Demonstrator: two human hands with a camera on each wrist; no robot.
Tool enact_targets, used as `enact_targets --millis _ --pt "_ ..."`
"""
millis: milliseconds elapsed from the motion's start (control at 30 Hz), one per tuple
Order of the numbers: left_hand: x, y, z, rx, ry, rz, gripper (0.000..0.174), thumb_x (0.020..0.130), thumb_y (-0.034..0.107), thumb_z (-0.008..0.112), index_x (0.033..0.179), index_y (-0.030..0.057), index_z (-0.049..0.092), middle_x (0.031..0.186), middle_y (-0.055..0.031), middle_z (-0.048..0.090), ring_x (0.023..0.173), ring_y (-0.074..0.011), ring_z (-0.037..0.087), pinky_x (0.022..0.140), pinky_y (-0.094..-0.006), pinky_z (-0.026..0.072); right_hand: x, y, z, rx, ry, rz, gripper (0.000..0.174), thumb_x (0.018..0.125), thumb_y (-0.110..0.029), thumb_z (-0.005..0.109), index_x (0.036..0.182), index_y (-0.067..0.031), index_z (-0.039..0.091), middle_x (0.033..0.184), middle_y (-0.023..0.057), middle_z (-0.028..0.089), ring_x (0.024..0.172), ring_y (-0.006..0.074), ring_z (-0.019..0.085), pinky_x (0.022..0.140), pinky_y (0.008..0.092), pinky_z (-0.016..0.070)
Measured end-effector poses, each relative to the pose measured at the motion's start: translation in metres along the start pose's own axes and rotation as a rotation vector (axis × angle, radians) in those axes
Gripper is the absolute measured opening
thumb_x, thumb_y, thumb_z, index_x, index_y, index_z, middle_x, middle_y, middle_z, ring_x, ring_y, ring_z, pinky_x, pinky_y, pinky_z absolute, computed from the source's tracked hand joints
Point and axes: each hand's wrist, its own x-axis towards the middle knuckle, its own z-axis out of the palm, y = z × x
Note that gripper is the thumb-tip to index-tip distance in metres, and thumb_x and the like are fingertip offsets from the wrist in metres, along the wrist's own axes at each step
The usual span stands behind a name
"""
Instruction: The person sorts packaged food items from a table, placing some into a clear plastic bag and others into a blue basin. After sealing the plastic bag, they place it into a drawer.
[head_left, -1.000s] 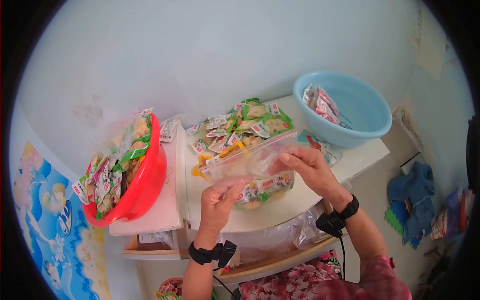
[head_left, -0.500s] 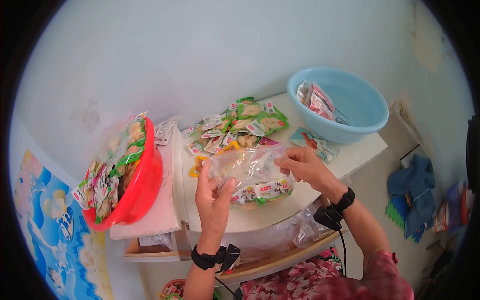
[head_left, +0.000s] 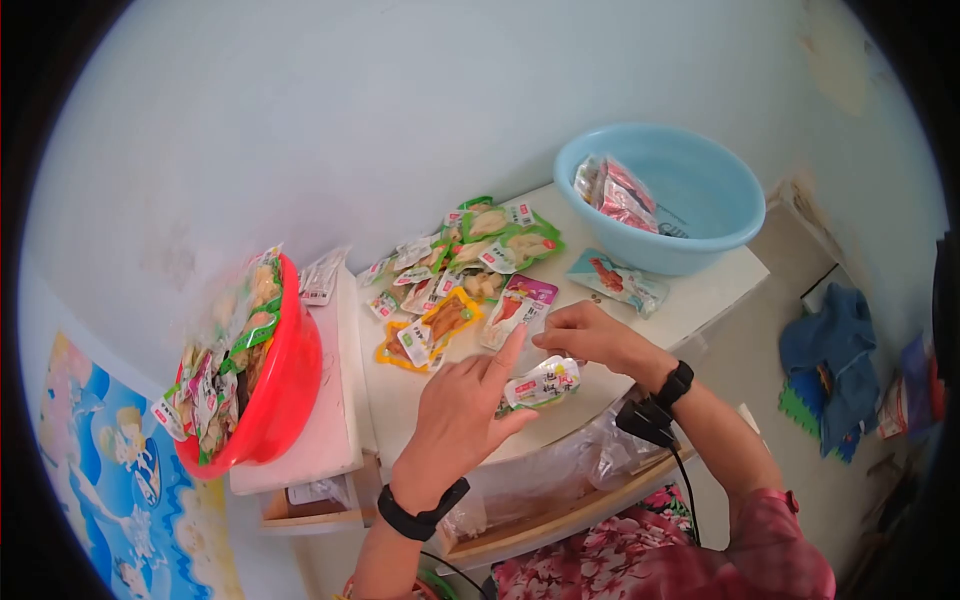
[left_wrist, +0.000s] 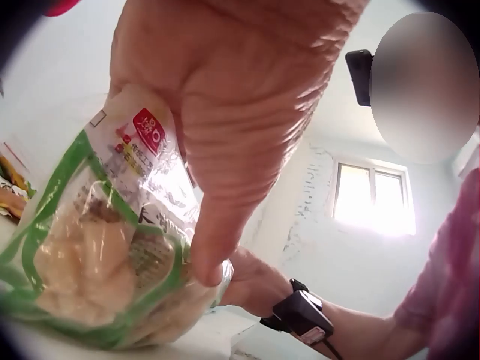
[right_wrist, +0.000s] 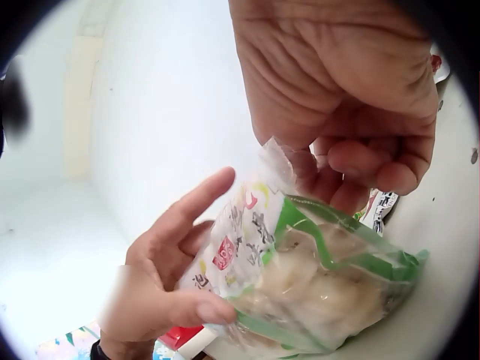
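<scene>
My left hand [head_left: 458, 415] grasps the clear bag [right_wrist: 274, 161] between thumb and fingers; my right hand [head_left: 592, 335] pinches its top, fingers curled. Over the white table [head_left: 705, 288], the bag holds a green-edged packet [right_wrist: 322, 292] showing a red square logo and Chinese characters, 泡 among them. The blue basin [head_left: 672, 262] has lettering too small to read.

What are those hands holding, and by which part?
A clear plastic bag of green-and-white packets: the left hand grips its side, the right hand pinches its top edge.
</scene>
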Motion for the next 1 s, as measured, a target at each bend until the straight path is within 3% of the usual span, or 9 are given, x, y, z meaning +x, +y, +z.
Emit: enact_targets --millis 100,200,400,433,533,567,733,833,1000 --pt "0.003 0.005 -0.008 0.097 -0.186 -0.069 0.101 0.074 0.026 0.088 0.160 0.0124 0.037 0.104 -0.0151 0.072 0.092 -0.0330 0.070 0.076 -0.0434 0.0534 0.005 0.008 0.000 0.018 0.000 0.000 0.034 0.094 -0.030 0.072 0.072 -0.0049 0.067 0.066 -0.0009 0.060 0.056 0.0081 0.051 0.048 0.0256 0.0377" --pt "0.004 -0.001 -0.003 0.130 -0.233 -0.073 0.095 0.074 0.025 0.088 0.156 0.0118 0.042 0.100 -0.0166 0.072 0.085 -0.0329 0.070 0.070 -0.0445 0.0520 0.009 0.017 0.001 0.061 -0.009 0.007 0.033 0.097 -0.028 0.070 0.074 -0.0051 0.066 0.067 -0.0021 0.059 0.057 0.0067 0.050 0.051 0.0251 0.0381" --pt "0.011 -0.024 -0.009 -0.082 -0.147 -0.283 0.057 0.075 0.024 0.087 0.125 0.0071 0.067 0.095 -0.0186 0.072 0.084 -0.0344 0.070 0.074 -0.0397 0.0544 -0.009 0.031 0.009 0.220 0.202 -0.134 0.028 0.102 -0.026 0.063 0.088 -0.0020 0.066 0.074 0.0023 0.064 0.056 0.0074 0.053 0.050 0.0256 0.0420" --pt "0.011 -0.035 -0.008 -0.098 -0.126 -0.289 0.047 0.078 0.020 0.087 0.119 0.0035 0.070 0.099 -0.0153 0.074 0.085 -0.0258 0.071 0.078 -0.0357 0.0550 -0.016 0.034 0.008 0.248 0.243 -0.145 0.027 0.103 -0.026 0.062 0.092 -0.0017 0.066 0.075 0.0028 0.065 0.057 0.0074 0.053 0.050 0.0253 0.0424" --pt "0.015 -0.057 -0.008 -0.440 -0.087 -0.410 0.046 0.080 0.015 0.086 0.119 -0.0007 0.069 0.102 -0.0091 0.076 0.089 -0.0162 0.069 0.081 -0.0335 0.0553 -0.031 0.052 0.005 0.286 0.280 -0.157 0.023 0.104 -0.024 0.060 0.099 -0.0026 0.065 0.075 0.0041 0.066 0.057 0.0074 0.054 0.050 0.0237 0.0425" --pt "0.015 -0.063 -0.009 -0.592 -0.091 -0.471 0.045 0.082 0.009 0.084 0.122 -0.0034 0.068 0.108 -0.0057 0.074 0.096 -0.0132 0.069 0.085 -0.0320 0.0561 -0.035 0.054 0.006 0.301 0.279 -0.170 0.022 0.104 -0.024 0.060 0.098 -0.0032 0.065 0.075 0.0038 0.067 0.058 0.0072 0.054 0.050 0.0239 0.0424" --pt "0.043 -0.049 -0.027 -1.063 0.116 -0.561 0.051 0.084 0.001 0.079 0.132 -0.0025 0.063 0.116 -0.0096 0.072 0.100 -0.0171 0.070 0.089 -0.0328 0.0577 -0.047 0.059 0.004 0.265 0.208 -0.235 0.020 0.104 -0.023 0.060 0.097 -0.0043 0.066 0.074 0.0025 0.068 0.061 0.0069 0.056 0.053 0.0269 0.0440" --pt "0.084 -0.038 -0.043 -1.137 0.261 -0.533 0.050 0.088 0.002 0.076 0.135 -0.0025 0.061 0.119 -0.0106 0.071 0.102 -0.0187 0.071 0.090 -0.0342 0.0590 -0.050 0.059 0.002 0.182 0.177 -0.305 0.018 0.103 -0.022 0.060 0.098 -0.0052 0.065 0.073 0.0055 0.068 0.063 0.0149 0.063 0.060 0.0327 0.0483" --pt "0.194 -0.004 -0.046 -1.131 0.188 -0.445 0.041 0.091 0.005 0.075 0.129 -0.0055 0.063 0.115 -0.0114 0.072 0.099 -0.0180 0.072 0.085 -0.0327 0.0603 -0.050 0.070 0.000 0.078 0.183 -0.456 0.015 0.101 -0.022 0.062 0.100 -0.0073 0.065 0.079 0.0110 0.069 0.071 0.0285 0.068 0.065 0.0395 0.0517"
